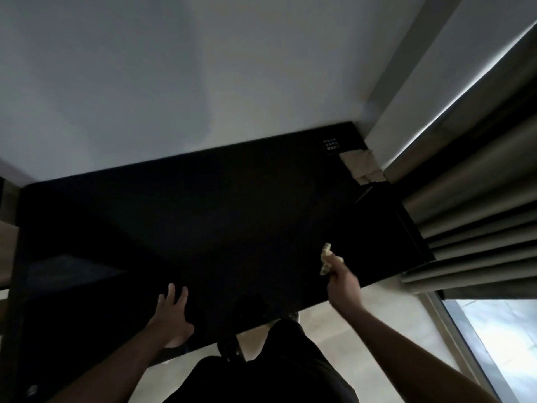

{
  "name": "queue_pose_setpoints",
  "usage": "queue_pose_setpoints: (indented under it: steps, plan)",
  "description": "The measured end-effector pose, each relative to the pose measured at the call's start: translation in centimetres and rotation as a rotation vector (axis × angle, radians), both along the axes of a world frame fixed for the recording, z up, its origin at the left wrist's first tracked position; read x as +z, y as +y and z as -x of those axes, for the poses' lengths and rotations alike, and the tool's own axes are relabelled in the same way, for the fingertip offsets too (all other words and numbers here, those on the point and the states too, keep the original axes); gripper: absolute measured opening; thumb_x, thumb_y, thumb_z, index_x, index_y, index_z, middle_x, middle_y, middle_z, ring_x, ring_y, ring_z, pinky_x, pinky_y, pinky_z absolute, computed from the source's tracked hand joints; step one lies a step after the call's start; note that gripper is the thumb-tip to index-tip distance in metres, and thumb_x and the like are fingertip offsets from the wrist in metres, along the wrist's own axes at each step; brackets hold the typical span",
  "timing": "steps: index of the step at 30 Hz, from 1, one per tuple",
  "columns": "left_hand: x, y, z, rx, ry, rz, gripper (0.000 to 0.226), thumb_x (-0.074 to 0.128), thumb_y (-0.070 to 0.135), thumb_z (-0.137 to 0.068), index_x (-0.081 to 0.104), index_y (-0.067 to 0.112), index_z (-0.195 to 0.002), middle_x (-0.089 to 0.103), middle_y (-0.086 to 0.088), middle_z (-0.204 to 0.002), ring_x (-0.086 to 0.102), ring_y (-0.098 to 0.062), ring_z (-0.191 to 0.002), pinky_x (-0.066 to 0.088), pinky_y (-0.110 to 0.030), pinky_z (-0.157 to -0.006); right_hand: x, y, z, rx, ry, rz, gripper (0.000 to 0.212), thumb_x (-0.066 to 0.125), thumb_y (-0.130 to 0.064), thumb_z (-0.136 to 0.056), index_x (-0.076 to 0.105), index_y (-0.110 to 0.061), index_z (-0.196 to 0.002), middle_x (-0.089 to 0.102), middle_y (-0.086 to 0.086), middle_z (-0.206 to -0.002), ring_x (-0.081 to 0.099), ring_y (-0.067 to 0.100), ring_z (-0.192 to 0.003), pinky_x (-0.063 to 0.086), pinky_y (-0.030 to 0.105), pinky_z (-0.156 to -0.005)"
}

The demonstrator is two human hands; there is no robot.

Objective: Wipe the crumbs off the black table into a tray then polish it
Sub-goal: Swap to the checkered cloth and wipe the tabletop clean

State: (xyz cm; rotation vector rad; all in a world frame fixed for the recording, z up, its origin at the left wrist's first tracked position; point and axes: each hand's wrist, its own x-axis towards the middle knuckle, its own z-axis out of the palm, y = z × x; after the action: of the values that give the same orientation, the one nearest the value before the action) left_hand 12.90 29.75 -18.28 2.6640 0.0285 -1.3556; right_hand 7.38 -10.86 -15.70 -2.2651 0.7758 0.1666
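Note:
The black table (220, 216) fills the middle of the head view, running from the far wall to its near edge by my legs. My left hand (172, 317) lies flat on the table close to the near edge, fingers spread, holding nothing. My right hand (344, 283) is closed around a crumpled yellowish cloth (327, 258) and hovers over the table's right side, near the front edge. In this dim light no crumbs show on the dark surface, and no tray is in view.
A beige folded cloth or paper (364, 167) lies at the table's far right corner beside a small black label (331, 146). Grey curtains (476, 216) hang along the right edge. A white wall stands behind the table. Pale floor (386, 330) shows below.

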Motion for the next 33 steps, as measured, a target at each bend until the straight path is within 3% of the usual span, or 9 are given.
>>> queue_pose_setpoints:
  steps: [6,10,16,19,22,25,28,30,33]
  plan:
    - [-0.2,-1.4,-1.3,0.063,-0.044,0.001,0.101,0.063,0.039,-0.083,0.001,0.021,-0.16,-0.018,-0.008,-0.166,0.008,-0.034,-0.153,0.03,-0.041,-0.121,1.0,-10.8,-1.7,-0.116,-0.066,0.068,0.064,0.047,0.01,-0.087,0.063,-0.024,-0.139,0.063,0.002,-0.138,0.06,0.03,-0.125,0.041,0.028,-0.09]
    - [-0.1,-6.7,-1.6,0.069,-0.097,0.044,0.095,0.063,0.039,-0.086,0.007,0.019,-0.16,-0.013,-0.013,-0.166,0.014,-0.033,-0.153,0.029,-0.037,-0.121,-0.1,-17.3,-3.6,-0.104,-0.048,0.115,0.067,0.046,0.008,-0.086,0.062,-0.028,-0.14,0.054,-0.01,-0.147,0.054,0.02,-0.133,0.043,0.03,-0.097]
    - [-0.3,-15.6,-2.4,0.206,-0.072,0.115,0.098,0.066,0.041,-0.076,0.017,0.022,-0.159,-0.007,-0.009,-0.167,0.021,-0.031,-0.151,0.033,-0.036,-0.118,-5.0,-25.4,-7.0,0.06,0.136,0.163,0.065,0.052,0.003,-0.087,0.057,-0.023,-0.146,0.041,0.002,-0.161,0.041,0.032,-0.146,0.043,0.042,-0.113]
    - [-0.6,-18.4,-2.0,0.214,-0.038,0.106,0.098,0.063,0.045,-0.074,0.018,0.023,-0.159,-0.004,-0.013,-0.167,0.018,-0.032,-0.152,0.029,-0.035,-0.12,-7.1,-24.6,-8.4,0.178,0.282,0.182,0.074,0.056,0.001,-0.085,0.045,-0.019,-0.155,0.021,0.009,-0.17,0.016,0.037,-0.156,0.029,0.046,-0.122]
    - [-1.1,-19.5,-0.8,0.22,-0.017,0.064,0.095,0.063,0.046,-0.078,0.018,0.024,-0.159,-0.008,-0.014,-0.167,0.019,-0.035,-0.152,0.027,-0.037,-0.122,-7.8,-19.8,-8.5,0.252,0.263,0.234,0.08,0.053,0.001,-0.083,0.033,-0.013,-0.16,0.016,0.014,-0.17,0.007,0.041,-0.157,0.022,0.05,-0.126]
    - [-1.0,-19.8,0.3,0.228,0.005,0.043,0.096,0.061,0.046,-0.08,0.012,0.023,-0.159,-0.014,-0.011,-0.166,0.017,-0.034,-0.152,0.029,-0.036,-0.121,-6.9,-13.8,-8.1,0.471,0.194,0.127,0.079,0.047,0.0,-0.084,0.031,-0.013,-0.161,0.015,0.012,-0.171,0.018,0.035,-0.157,0.029,0.044,-0.124]
    - [-0.7,-19.8,0.8,0.246,0.027,0.051,0.095,0.062,0.042,-0.083,0.01,0.021,-0.16,-0.017,-0.01,-0.166,0.019,-0.033,-0.152,0.032,-0.034,-0.119,-5.6,-8.1,-7.7,0.799,0.264,-0.136,0.064,0.044,-0.016,-0.09,0.044,-0.047,-0.146,0.041,-0.003,-0.162,0.045,0.023,-0.145,0.039,0.028,-0.116]
    - [-0.6,-19.9,1.0,0.253,0.032,0.05,0.093,0.063,0.038,-0.085,0.01,0.02,-0.16,-0.018,-0.01,-0.166,0.022,-0.033,-0.151,0.034,-0.033,-0.118,-4.8,-6.4,-8.1,0.952,0.29,-0.239,0.059,0.046,-0.02,-0.092,0.044,-0.06,-0.136,0.052,-0.008,-0.153,0.054,0.02,-0.138,0.044,0.028,-0.111]
    - [-0.6,-19.9,1.0,0.257,0.027,0.044,0.092,0.061,0.04,-0.086,0.009,0.023,-0.159,-0.019,-0.01,-0.165,0.021,-0.034,-0.151,0.036,-0.036,-0.117,-3.5,-8.3,-10.3,0.846,0.18,-0.228,0.061,0.044,-0.014,-0.094,0.047,-0.049,-0.144,0.059,0.0,-0.147,0.058,0.024,-0.132,0.045,0.028,-0.106]
